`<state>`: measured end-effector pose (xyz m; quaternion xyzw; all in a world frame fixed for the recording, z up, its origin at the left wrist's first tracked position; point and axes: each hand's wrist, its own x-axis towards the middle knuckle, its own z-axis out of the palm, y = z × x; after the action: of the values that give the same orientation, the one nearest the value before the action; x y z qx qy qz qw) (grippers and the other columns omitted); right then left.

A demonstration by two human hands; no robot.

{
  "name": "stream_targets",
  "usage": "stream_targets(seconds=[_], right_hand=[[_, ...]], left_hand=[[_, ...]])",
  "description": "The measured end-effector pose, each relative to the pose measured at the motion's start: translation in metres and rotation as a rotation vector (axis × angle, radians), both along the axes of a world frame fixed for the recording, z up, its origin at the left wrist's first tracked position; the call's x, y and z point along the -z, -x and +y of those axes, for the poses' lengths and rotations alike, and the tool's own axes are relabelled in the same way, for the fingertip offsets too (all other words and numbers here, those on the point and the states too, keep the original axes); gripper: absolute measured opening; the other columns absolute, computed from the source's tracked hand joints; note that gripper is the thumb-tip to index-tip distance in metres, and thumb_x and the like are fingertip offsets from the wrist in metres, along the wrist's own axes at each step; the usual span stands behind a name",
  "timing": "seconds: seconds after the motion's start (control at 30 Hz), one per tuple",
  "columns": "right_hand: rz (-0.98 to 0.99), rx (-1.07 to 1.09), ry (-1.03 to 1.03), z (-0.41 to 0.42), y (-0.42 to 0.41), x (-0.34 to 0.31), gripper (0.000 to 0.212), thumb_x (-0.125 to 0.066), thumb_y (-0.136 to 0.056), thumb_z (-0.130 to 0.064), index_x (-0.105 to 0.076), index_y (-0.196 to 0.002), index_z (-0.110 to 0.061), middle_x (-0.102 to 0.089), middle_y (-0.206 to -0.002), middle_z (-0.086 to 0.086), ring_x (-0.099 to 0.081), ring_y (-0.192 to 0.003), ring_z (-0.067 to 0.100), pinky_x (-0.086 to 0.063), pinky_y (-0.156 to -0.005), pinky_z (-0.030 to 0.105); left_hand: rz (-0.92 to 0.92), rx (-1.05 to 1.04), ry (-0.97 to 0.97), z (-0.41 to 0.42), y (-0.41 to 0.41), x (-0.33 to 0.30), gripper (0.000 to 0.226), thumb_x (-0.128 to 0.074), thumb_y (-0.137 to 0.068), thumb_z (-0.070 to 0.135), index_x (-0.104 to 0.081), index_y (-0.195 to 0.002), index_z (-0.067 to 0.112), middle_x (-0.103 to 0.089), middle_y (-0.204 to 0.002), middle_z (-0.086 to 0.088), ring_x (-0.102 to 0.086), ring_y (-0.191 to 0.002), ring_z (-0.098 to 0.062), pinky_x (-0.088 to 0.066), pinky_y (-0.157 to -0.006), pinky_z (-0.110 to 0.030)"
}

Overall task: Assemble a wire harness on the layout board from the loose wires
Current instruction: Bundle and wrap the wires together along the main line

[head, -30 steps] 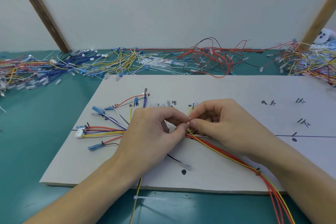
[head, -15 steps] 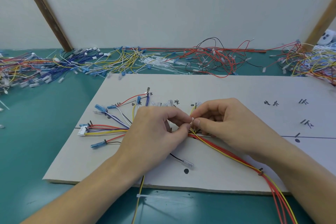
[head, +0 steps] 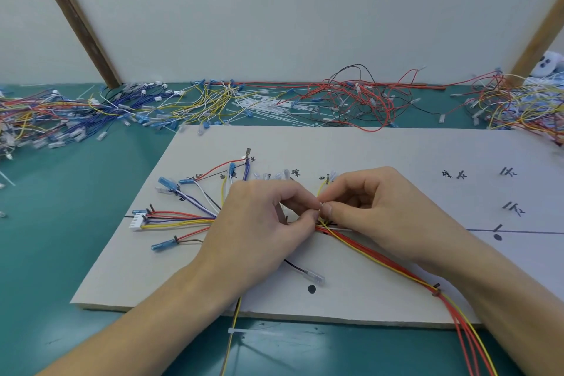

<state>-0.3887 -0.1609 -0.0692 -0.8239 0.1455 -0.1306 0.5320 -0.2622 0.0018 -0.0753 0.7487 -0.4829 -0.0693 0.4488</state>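
Now both hands: L hand (head: 262,223) & R hand (head: 375,210) pinching cable tie (head: 323,205) over harness (head: 366,249)

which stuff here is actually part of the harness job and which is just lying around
In use: layout board; wire bundle; left hand and right hand, pinching something small and white over it; white plug.

Lying about: loose wire piles; cable ties; white toy.

The layout board (head: 381,156) lies on the surface (head: 61,253) before me. Loose wires (head: 213,101) are heaped behind it. The harness (head: 183,218) fans out on its left half.
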Motion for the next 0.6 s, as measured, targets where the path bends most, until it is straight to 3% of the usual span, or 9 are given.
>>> stream_targets(seconds=[0.2, 0.37, 0.6], right_hand=[[0.017, -0.004, 0.03, -0.0022, 0.0006, 0.0033, 0.01, -0.071, -0.082, -0.032, -0.078, -0.089, -0.031, -0.075, -0.073, -0.004, -0.062, -0.065, 0.007, -0.051, -0.064, 0.033], [0.011, -0.015, -0.023, -0.0046, 0.0003, 0.0024, 0.013, -0.075, -0.092, -0.013, -0.078, -0.089, -0.025, -0.076, -0.075, -0.005, -0.064, -0.067, 0.006, -0.052, -0.066, 0.024], [0.024, -0.021, -0.041, -0.0031, 0.0024, -0.002, 0.011, -0.076, -0.092, -0.015, -0.08, -0.088, -0.024, -0.076, -0.077, 0.005, -0.062, -0.069, 0.011, -0.049, -0.067, 0.033]], left_hand=[[0.033, -0.008, 0.013, -0.0002, 0.0007, 0.0011, 0.015, -0.079, -0.082, 0.021, -0.076, -0.081, 0.036, -0.072, -0.076, 0.022, -0.048, -0.044, -0.004, -0.032, -0.048, -0.007], [0.039, -0.008, 0.024, -0.0007, 0.0011, -0.0004, 0.015, -0.077, -0.082, 0.022, -0.074, -0.08, 0.037, -0.072, -0.076, 0.022, -0.048, -0.042, -0.005, -0.032, -0.047, -0.008], [0.05, -0.017, 0.026, -0.0011, 0.0008, -0.0003, 0.015, -0.079, -0.083, 0.019, -0.075, -0.082, 0.034, -0.073, -0.077, 0.019, -0.047, -0.041, -0.005, -0.033, -0.046, -0.01]])
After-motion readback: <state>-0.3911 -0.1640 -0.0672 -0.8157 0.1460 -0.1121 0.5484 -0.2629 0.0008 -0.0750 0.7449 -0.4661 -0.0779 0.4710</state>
